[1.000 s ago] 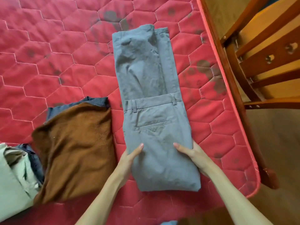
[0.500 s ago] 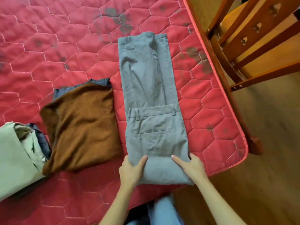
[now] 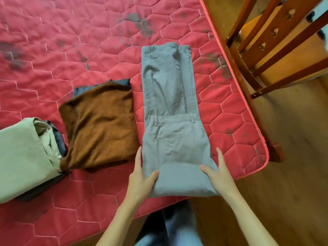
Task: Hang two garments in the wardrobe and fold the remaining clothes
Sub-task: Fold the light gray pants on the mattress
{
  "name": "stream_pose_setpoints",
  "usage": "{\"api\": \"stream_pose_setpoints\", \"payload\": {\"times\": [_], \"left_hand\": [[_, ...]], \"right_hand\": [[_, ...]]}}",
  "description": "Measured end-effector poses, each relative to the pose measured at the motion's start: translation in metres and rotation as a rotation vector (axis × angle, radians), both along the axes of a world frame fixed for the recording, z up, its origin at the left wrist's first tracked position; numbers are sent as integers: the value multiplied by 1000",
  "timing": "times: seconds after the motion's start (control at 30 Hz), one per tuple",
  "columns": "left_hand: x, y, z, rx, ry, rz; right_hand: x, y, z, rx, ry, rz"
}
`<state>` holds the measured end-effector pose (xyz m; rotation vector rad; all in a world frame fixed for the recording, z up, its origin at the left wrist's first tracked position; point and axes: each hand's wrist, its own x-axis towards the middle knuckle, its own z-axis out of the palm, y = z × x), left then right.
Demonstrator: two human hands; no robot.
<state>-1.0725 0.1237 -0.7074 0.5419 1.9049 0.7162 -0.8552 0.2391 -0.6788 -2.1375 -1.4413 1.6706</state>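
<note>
Trousers (image 3: 170, 103), grey and folded into a long narrow strip, lie on the red quilted mattress (image 3: 71, 50) close to its right edge, with the near end at the mattress's front edge by the corner. The waistband with its belt loops crosses the strip about halfway along, and the near end is doubled into a thick fold. The left hand (image 3: 142, 178) lies against the left side of that fold, fingers straight along the edge and thumb resting on top of the cloth. The right hand (image 3: 219, 174) mirrors it on the right side, fingers straight and thumb laid on the fold. Each grip is apart, touching the cloth but clamped on nothing. Just left of the trousers lies a folded brown sweater (image 3: 101, 132) on a dark ribbed garment (image 3: 120, 82). Farther left sits a pale green bundle (image 3: 23, 157). A wooden chair (image 3: 276, 50) stands on the floor (image 3: 284, 174) beyond the mattress's right edge.
</note>
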Motion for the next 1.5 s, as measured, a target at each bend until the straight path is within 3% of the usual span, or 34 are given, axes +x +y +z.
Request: {"api": "stream_pose_setpoints", "payload": {"times": [0.07, 0.17, 0.3, 0.4, 0.53, 0.67, 0.7, 0.77, 0.83, 0.87, 0.97, 1.03, 1.17, 1.23, 1.5], "left_hand": [[-12, -3, 29, 88, -41, -80], [-30, 0, 68, 99, -219, -163], [-57, 41, 92, 185, -142, -355], [-84, 103, 85, 327, 21, -251], [-125, 214, 67, 421, 63, 59], [-167, 328, 25, 290, 313, 64], [-174, 346, 7, 189, 376, 53], [-175, 363, -28, -17, 365, 45], [-157, 359, -49, -121, 189, 79], [-147, 352, -58, -142, 161, 64], [-126, 329, -71, -190, 288, 53], [-124, 319, -76, -238, 242, 180], [-136, 297, -60, -226, -230, 318], [-142, 279, -41, -165, -356, 310], [-210, 158, 65, 3, -279, 271]], "right_hand": [[-2, 6, 25, 48, 109, 7], [-13, 31, 50, -35, 176, -40], [-35, 90, 63, -199, 341, -189], [-54, 151, 61, -281, 556, -358], [-96, 248, 44, -246, 677, -361], [-146, 328, 9, -124, 639, -310], [-153, 340, -10, -86, 544, -253], [-153, 347, -54, 43, 154, 35], [-146, 339, -85, 141, -224, 303], [-142, 331, -94, 137, -263, 318], [-131, 315, -115, 31, -117, 161], [-128, 305, -120, -65, 19, 87], [-128, 279, -88, -317, 321, -44], [-129, 262, -70, -387, 421, -55], [-185, 153, -12, -360, 601, 2]]}}
